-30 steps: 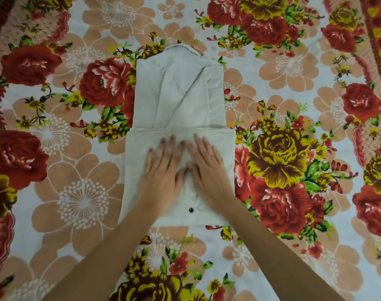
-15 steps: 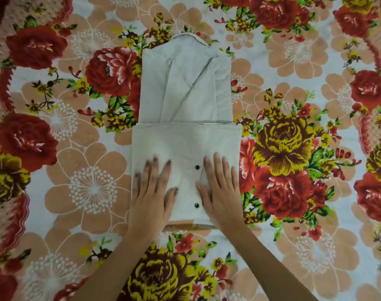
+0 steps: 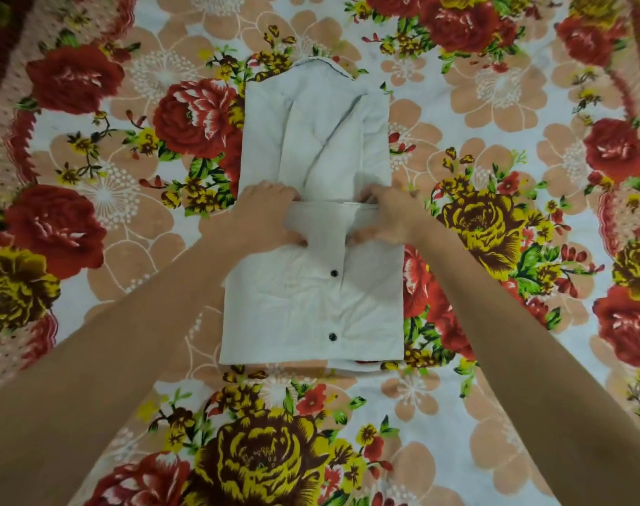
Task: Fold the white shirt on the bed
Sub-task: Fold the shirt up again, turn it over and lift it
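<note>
Pinching the top edge of the folded lower half of the white shirt [image 3: 313, 286], my left hand [image 3: 265, 213] and right hand [image 3: 391, 217] are both clamped on cloth. Half a second ago they lay flat lower down, by the two dark buttons [image 3: 334, 273]. No writing shows. It lies mid-bed on a flowered bedsheet [image 3: 92, 213].
</note>
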